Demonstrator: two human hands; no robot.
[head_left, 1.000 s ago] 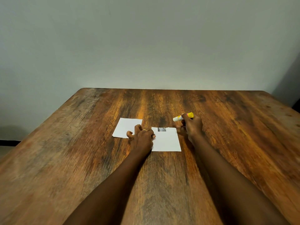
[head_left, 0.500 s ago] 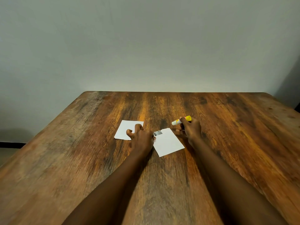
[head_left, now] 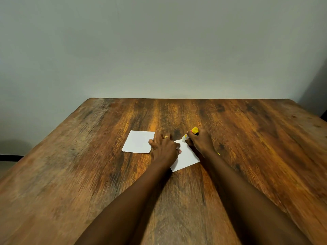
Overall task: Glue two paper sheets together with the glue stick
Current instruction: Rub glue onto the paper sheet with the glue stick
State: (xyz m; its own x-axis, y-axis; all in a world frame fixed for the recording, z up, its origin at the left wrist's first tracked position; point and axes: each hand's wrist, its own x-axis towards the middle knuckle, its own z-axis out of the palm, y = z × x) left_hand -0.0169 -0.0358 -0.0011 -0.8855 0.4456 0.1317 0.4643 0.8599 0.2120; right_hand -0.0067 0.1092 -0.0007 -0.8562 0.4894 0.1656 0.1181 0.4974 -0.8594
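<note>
Two small white paper sheets lie on the wooden table (head_left: pixel 247 156). The left sheet (head_left: pixel 138 144) lies flat and untouched. The right sheet (head_left: pixel 185 157) is turned at an angle, and my left hand (head_left: pixel 165 150), wearing a ring, presses down on its left part with spread fingers. My right hand (head_left: pixel 200 142) grips the yellow glue stick (head_left: pixel 192 132), whose white tip meets the far corner of the right sheet. A small yellow bit (head_left: pixel 218 154), perhaps the cap, peeks out by my right wrist.
The table's far edge meets a plain grey wall (head_left: pixel 159 50). A dark object (head_left: pixel 323 114) stands past the table's right far corner. Bare wood surrounds the sheets on all sides.
The right sheet has rotated so one corner points away from me. My right hand has moved left and brought the glue stick's tip down onto that corner. My left hand's fingers have spread.
</note>
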